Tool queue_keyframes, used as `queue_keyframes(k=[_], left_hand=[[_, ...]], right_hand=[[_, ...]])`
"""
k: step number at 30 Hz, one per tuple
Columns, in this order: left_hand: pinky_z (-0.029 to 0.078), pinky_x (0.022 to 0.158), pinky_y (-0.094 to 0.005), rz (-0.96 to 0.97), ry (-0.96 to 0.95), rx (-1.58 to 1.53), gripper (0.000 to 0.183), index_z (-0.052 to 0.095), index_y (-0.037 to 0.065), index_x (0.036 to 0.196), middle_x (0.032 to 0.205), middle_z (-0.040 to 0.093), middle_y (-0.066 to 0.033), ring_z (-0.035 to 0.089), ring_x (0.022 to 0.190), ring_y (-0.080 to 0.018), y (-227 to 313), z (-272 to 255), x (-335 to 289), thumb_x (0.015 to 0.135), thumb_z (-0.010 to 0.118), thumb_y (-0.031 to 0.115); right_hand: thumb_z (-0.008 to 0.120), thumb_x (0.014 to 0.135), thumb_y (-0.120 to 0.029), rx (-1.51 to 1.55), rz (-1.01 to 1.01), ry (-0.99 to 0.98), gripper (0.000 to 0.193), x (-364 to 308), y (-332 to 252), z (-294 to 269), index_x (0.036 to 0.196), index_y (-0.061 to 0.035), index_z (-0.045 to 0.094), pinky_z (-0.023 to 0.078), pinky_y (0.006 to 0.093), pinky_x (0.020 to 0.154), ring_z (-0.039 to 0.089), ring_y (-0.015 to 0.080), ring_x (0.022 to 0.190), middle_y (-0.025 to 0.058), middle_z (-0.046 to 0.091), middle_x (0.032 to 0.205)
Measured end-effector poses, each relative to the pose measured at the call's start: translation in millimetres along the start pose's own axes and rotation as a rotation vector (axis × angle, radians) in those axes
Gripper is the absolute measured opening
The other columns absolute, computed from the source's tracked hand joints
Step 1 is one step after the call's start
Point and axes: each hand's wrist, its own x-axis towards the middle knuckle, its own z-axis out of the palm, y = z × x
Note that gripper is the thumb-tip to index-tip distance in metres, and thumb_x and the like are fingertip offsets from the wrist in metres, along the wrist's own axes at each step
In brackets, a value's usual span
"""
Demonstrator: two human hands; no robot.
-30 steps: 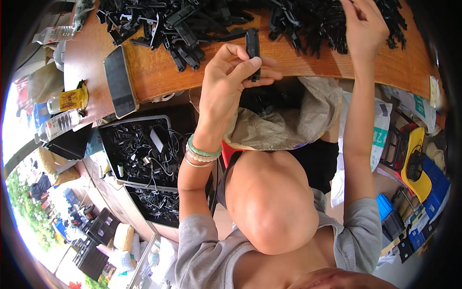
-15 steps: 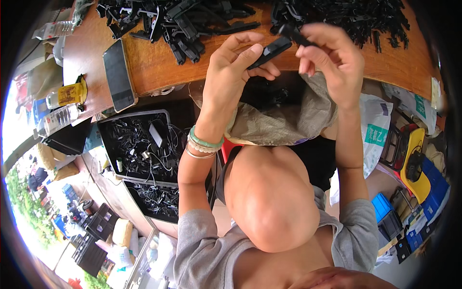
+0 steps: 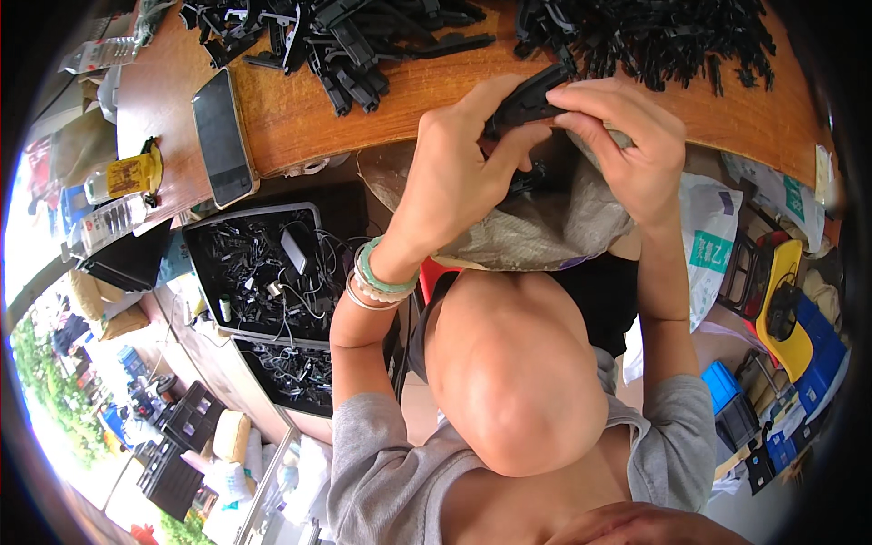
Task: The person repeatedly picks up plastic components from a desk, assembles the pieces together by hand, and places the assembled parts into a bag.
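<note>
A long black plastic part [image 3: 525,102] is gripped between the thumb and curled fingers of my left hand [image 3: 454,168], above the table's near edge. My right hand [image 3: 631,150] closes thumb and fingertips at the part's right end, where a second, narrow black piece meets it. The fingers partly cover that joint, so I cannot tell whether the two pieces are locked together. Just beyond my hands lie a heap of larger black plastic parts [image 3: 350,45] and, to the right, a pile of small thin black pieces [image 3: 658,41]. Below them gapes a brown woven sack [image 3: 522,238] with black parts inside.
On the wooden table [image 3: 300,118] a smartphone [image 3: 222,145] lies at the left, near a yellow tape roll [image 3: 136,175]. Black trays [image 3: 259,263] of small parts and cables stand lower left. White bags [image 3: 708,245] and a yellow-and-red plastic item [image 3: 788,313] are at the right.
My hands have come together: the narrow piece in my right fingers, held apart before, now meets the left-held part. My left hand has turned, its back now covering more of the part.
</note>
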Motion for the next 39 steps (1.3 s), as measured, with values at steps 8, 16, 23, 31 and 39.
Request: queue_keyframes(k=[8,16,23,31,39], left_hand=[[0.052,0.059,-0.0247,0.26,-0.016,0.304,0.029,0.062,-0.003,0.112,0.08,0.07,-0.0093,0.068,0.071,-0.0134,-14.0,-1.6,-4.8,0.084,0.066,0.002],[0.053,0.063,-0.0295,0.414,-0.05,0.437,0.029,0.064,0.0,0.106,0.081,0.068,-0.0152,0.068,0.068,-0.0244,-8.7,1.1,-2.5,0.078,0.071,0.003],[0.052,0.064,-0.03,0.336,-0.113,0.379,0.027,0.066,0.0,0.102,0.083,0.068,-0.0151,0.067,0.069,-0.0254,-5.8,-2.2,0.5,0.077,0.073,0.006],[0.049,0.058,-0.0288,0.414,0.101,0.604,0.017,0.066,0.002,0.092,0.082,0.063,-0.0088,0.064,0.067,-0.0208,-31.2,-25.9,28.3,0.078,0.072,0.01],[0.048,0.058,-0.034,0.526,0.252,1.14,0.013,0.063,0.002,0.09,0.082,0.053,-0.0083,0.059,0.067,-0.026,-41.7,-23.7,44.7,0.078,0.068,0.003]], right_hand=[[0.076,0.068,-0.002,-0.131,-0.031,0.083,0.037,0.1,-4.6,-5.1,0.104,-0.0023,0.066,0.051,0.0277,0.067,0.062,0.0213,0.077,0.0098,0.064,0.092],[0.073,0.066,0.005,0.01,0.115,-0.001,0.034,-18.8,-7.9,-5.9,0.098,0.0,0.065,0.052,0.0313,0.066,0.062,0.0244,0.078,0.011,0.063,0.089],[0.072,0.07,0.005,0.099,0.185,-0.033,0.025,-20.0,-4.4,-10.2,0.093,0.0,0.066,0.047,0.0261,0.061,0.061,0.0201,0.073,0.0094,0.063,0.085],[0.068,0.083,-0.002,-0.141,0.253,0.111,0.015,-5.3,41.1,-20.0,0.098,-0.0008,0.068,0.04,0.0191,0.054,0.054,0.0062,0.064,0.0052,0.063,0.079],[0.068,0.074,0.003,-0.645,0.25,0.118,0.01,53.2,34.0,-6.5,0.083,0.001,0.064,0.044,0.0393,0.081,0.054,0.0321,0.091,0.0129,0.057,0.088]])
